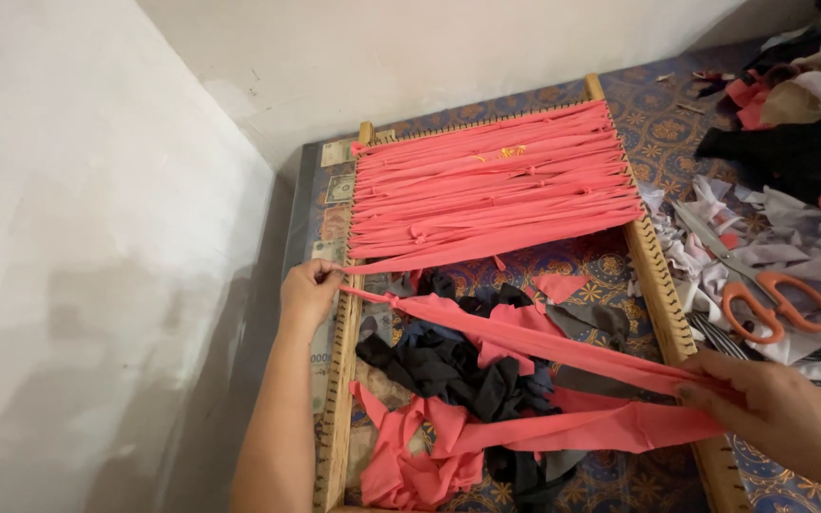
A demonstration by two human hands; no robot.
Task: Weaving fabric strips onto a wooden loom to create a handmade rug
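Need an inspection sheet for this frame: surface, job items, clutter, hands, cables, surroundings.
Surface: blue patterned floor mat, banknotes along its left edge.
Job's things: wooden pegged weaving frame, upper part filled with pink fabric strips; one long pink strip stretched across.
Clutter: pink and black scraps inside frame; orange-handled scissors on grey scraps at right.
Grippers: left hand pinches strip at left rail; right hand holds other end.
Cables: nothing seen.
Surroundings: white walls.
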